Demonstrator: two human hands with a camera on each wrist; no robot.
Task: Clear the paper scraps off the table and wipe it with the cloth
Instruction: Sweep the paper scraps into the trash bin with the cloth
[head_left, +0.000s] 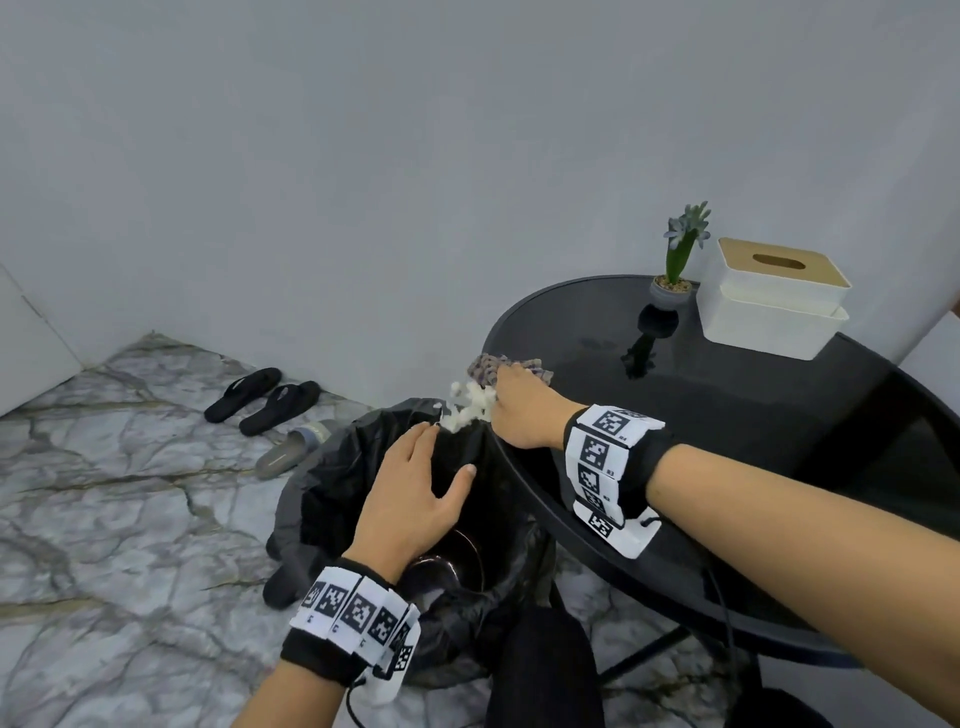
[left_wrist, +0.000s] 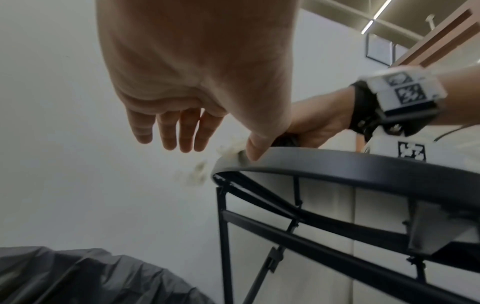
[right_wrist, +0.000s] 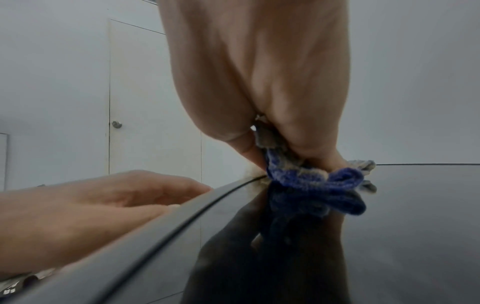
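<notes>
White paper scraps (head_left: 470, 404) tumble off the left edge of the round black glass table (head_left: 753, 415). My right hand (head_left: 522, 413) grips a bunched blue and grey cloth (head_left: 506, 366) at that edge; the cloth (right_wrist: 315, 181) is pressed on the glass. My left hand (head_left: 415, 493) hovers below the rim with straight, spread fingers (left_wrist: 179, 129), thumb against the table edge (left_wrist: 337, 162), over a bin lined with a black bag (head_left: 363, 493). Scraps (left_wrist: 197, 174) fall past the left fingers.
A small potted plant (head_left: 675, 270) and a white tissue box (head_left: 774, 296) stand at the back of the table. Black flip-flops (head_left: 262, 400) and a grey slipper (head_left: 296, 449) lie on the marble floor by the wall. A door (right_wrist: 153, 102) is at the left.
</notes>
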